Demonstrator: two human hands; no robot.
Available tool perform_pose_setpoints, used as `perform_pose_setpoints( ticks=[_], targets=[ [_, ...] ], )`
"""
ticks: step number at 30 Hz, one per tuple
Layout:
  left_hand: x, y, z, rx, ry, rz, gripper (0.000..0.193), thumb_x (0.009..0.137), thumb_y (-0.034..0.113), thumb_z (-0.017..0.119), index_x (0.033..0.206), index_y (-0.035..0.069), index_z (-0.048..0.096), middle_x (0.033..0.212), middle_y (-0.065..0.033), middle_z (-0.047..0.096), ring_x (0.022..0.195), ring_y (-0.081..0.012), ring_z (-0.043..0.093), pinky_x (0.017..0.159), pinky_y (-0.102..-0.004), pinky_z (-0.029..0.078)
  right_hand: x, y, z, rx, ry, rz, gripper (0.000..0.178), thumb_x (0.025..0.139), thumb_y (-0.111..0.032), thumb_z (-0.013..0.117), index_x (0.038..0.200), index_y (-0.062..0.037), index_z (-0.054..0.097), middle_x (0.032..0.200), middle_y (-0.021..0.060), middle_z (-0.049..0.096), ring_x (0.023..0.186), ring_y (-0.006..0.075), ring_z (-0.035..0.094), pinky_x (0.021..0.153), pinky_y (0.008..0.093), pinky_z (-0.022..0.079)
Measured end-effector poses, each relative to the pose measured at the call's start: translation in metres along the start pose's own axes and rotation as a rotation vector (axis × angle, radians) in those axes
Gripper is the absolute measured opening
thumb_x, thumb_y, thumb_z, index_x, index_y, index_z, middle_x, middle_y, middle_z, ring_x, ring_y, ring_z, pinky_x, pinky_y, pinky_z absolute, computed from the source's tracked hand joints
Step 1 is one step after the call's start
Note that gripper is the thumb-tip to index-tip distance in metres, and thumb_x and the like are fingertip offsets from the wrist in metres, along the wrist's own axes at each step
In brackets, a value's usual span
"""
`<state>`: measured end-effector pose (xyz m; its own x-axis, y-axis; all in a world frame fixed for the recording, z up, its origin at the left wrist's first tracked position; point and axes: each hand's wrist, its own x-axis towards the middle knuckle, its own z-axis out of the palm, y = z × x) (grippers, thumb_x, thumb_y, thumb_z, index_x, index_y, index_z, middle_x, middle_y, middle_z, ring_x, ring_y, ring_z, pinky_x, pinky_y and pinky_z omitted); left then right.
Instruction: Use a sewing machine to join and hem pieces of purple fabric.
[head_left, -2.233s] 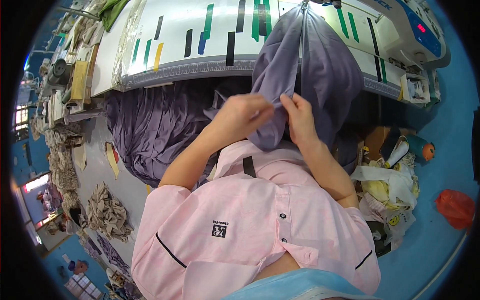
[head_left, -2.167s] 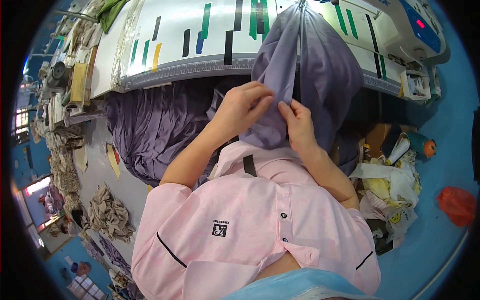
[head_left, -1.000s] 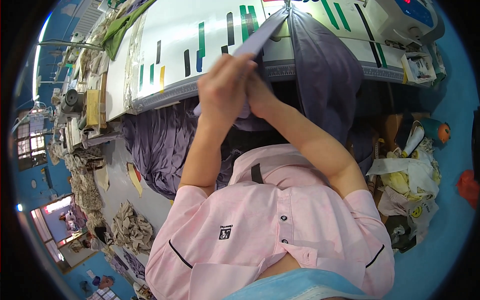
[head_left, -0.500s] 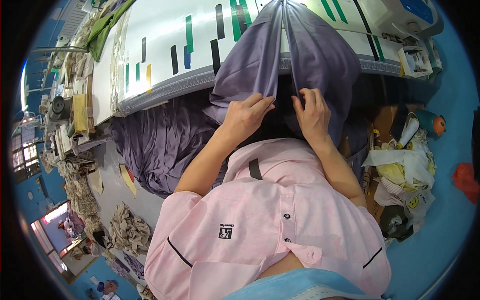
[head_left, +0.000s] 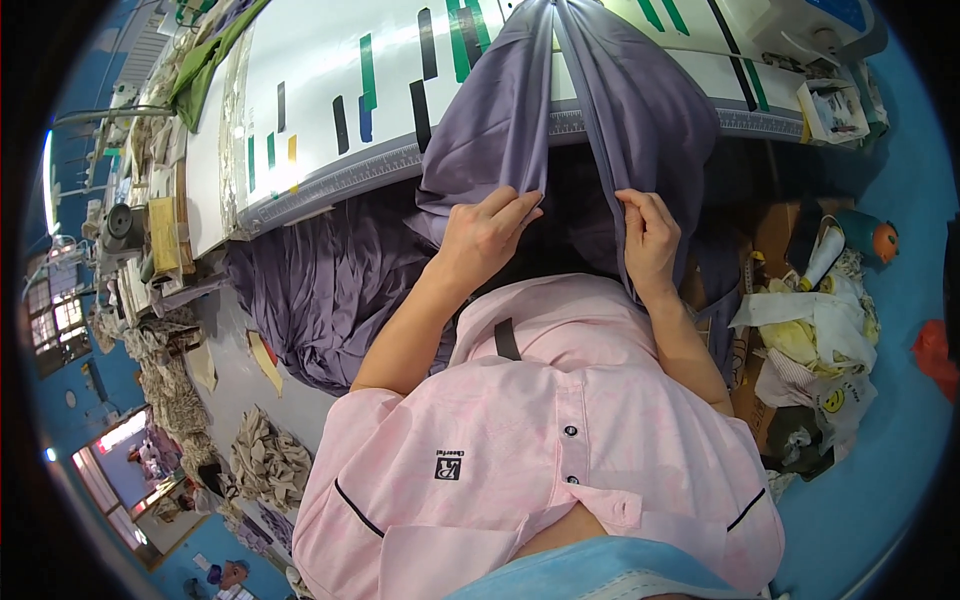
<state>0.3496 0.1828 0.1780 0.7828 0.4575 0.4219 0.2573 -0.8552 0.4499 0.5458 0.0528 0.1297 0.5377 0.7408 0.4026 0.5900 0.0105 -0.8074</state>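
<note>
A shiny grey-purple cloth (head_left: 655, 120) hangs over the front edge of a white worktable (head_left: 320, 70), its two sides parting from a point at the top like an upturned V. My left hand (head_left: 485, 240) is closed in a pinch on the free edge of the left side. The fingers of my right hand (head_left: 652, 238) pinch the edge of the right side, a little farther from my body's middle. Between both hands a dark gap shows under the table. Where the two sides meet at the far end is cut off by the picture's top.
A ruler strip (head_left: 350, 165) runs along the table's front edge. Bunched purple cloth (head_left: 320, 290) hangs low on the left. To the right are a small white box (head_left: 835, 112), a heap of scraps and bags (head_left: 815, 350) and a teal bottle-like thing (head_left: 865, 238).
My right hand has moved right and closed on the right cloth edge, drawing it taut and widening the gap. My left hand keeps its pinch almost in place.
</note>
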Motion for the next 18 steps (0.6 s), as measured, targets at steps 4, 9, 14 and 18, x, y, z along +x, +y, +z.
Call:
perform_pose_setpoints(
  ticks=[4,9,14,18],
  targets=[
    [0.002,0.004,0.0,-0.02,0.012,-0.02,0.023,0.083,0.007,0.071,0.106,0.005,0.068,0.072,-0.0086,0.054,0.054,-0.0269,0.056,0.049,-0.0373,0.045,0.004,-0.006,-0.011,-0.108,-0.073,-0.144,0.017,0.088,-0.007,0.069,0.104,-0.0006,0.065,0.088,0.0121,0.06,0.074,0.0294,0.064,0.062,0.036,0.052],
    [0.006,0.011,-0.002,0.009,-0.007,-0.027,0.023,0.083,0.007,0.071,0.105,0.004,0.068,0.072,-0.0087,0.054,0.054,-0.0271,0.056,0.049,-0.0374,0.045,0.0,-0.013,-0.012,-0.322,-0.181,-0.185,0.03,0.081,-0.009,0.077,0.106,-0.0015,0.063,0.098,0.0103,0.055,0.067,0.0264,0.065,0.053,0.0346,0.054],
    [0.012,0.022,-0.003,0.031,-0.01,-0.028,0.022,0.082,0.008,0.072,0.104,0.003,0.068,0.072,-0.0084,0.053,0.054,-0.0267,0.055,0.048,-0.0371,0.044,-0.005,-0.006,-0.012,-0.542,-0.167,-0.142,0.021,0.08,-0.002,0.071,0.098,-0.0027,0.061,0.1,0.0091,0.054,0.066,0.0245,0.068,0.05,0.0333,0.054],
    [0.025,0.04,-0.007,0.079,0.008,-0.021,0.022,0.081,0.008,0.073,0.102,0.004,0.069,0.08,-0.0062,0.056,0.054,-0.0224,0.057,0.049,-0.0338,0.046,-0.003,-0.015,-0.021,-0.594,-0.189,-0.2,0.012,0.08,0.0,0.068,0.09,-0.0017,0.062,0.099,0.009,0.056,0.068,0.0234,0.067,0.052,0.0318,0.054]
  ],
)
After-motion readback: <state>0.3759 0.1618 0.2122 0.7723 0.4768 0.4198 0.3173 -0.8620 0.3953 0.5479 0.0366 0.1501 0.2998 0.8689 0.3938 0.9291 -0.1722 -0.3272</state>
